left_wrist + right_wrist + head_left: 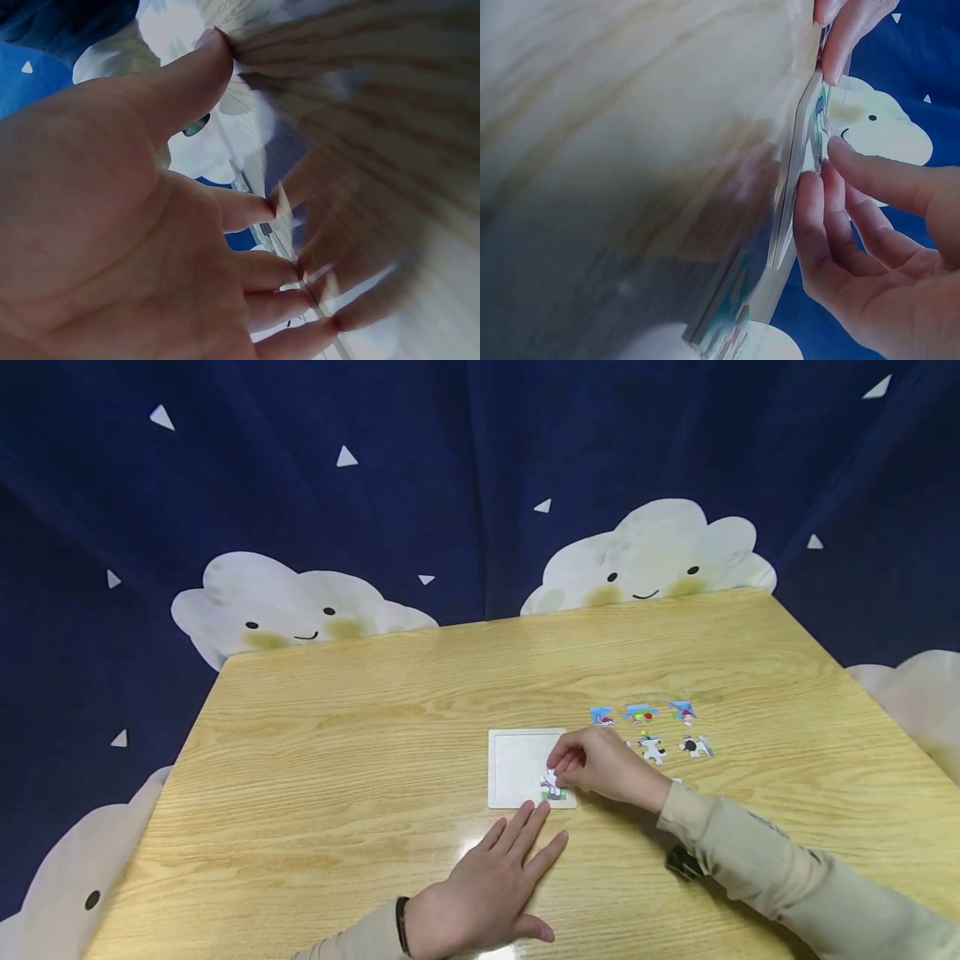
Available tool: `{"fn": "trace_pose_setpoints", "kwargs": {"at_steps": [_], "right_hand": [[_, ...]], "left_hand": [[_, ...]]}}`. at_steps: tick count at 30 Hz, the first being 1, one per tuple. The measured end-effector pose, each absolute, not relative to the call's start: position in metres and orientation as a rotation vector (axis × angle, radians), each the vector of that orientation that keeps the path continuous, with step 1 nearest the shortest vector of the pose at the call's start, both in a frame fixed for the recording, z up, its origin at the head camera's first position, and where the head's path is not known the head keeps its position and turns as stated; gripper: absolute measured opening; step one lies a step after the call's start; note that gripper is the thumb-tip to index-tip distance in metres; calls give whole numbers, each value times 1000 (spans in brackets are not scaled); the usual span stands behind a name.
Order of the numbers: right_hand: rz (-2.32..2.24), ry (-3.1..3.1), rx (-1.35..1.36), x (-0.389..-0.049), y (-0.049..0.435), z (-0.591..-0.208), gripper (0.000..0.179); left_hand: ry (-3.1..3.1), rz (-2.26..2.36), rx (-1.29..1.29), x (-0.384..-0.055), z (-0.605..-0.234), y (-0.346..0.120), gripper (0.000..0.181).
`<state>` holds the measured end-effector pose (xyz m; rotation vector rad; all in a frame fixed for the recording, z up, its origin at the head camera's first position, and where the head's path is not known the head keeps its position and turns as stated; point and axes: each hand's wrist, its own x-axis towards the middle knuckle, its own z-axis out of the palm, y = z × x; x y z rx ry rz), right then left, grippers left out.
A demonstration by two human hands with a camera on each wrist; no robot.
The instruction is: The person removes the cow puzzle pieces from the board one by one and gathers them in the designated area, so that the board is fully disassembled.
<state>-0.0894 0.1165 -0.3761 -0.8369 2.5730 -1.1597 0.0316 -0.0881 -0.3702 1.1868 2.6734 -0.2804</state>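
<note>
A white puzzle tray (pixel 492 768) with a raised rim lies on the table. My right hand (pixel 603 764) is over its right side, thumb and fingertips pinching a white, purple and green jigsaw piece (pixel 553 792) at the tray's lower right corner. In the right wrist view the thumb (pixel 870 176) and curled fingers meet right at the tray's edge. Palm down, my left hand (pixel 491 881) lies with fingers spread, its fingertips at the tray's front rim. The left wrist view shows those fingertips and the thumb (pixel 191 82) touching the tabletop.
Right of the tray lie several loose jigsaw pieces in rows, among them a blue one (pixel 602 716), a red-dotted one (pixel 641 713) and a white one (pixel 651 749). A dark blue curtain (pixel 480 485) with clouds hangs behind the wooden table (pixel 337 760).
</note>
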Motion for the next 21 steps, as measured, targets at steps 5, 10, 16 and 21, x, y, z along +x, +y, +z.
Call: {"fn": "trace_pose_setpoints", "kwargs": {"at_steps": [5, 10, 16, 21], "right_hand": [[-1208, 2562, -831, -89, 116, -375, 17], [-1247, 2524, -823, -90, 116, -375, 20], [-1263, 2491, -826, -89, 116, -376, 19], [-1273, 2484, -835, -89, 116, -375, 19]], "left_hand": [[2671, -269, 1179, 31, -370, -88, 96], [2667, -265, 1177, 31, -369, -88, 96], [2687, -269, 1174, 32, -369, -88, 96], [2693, -282, 1175, 32, -369, -88, 97]]}}
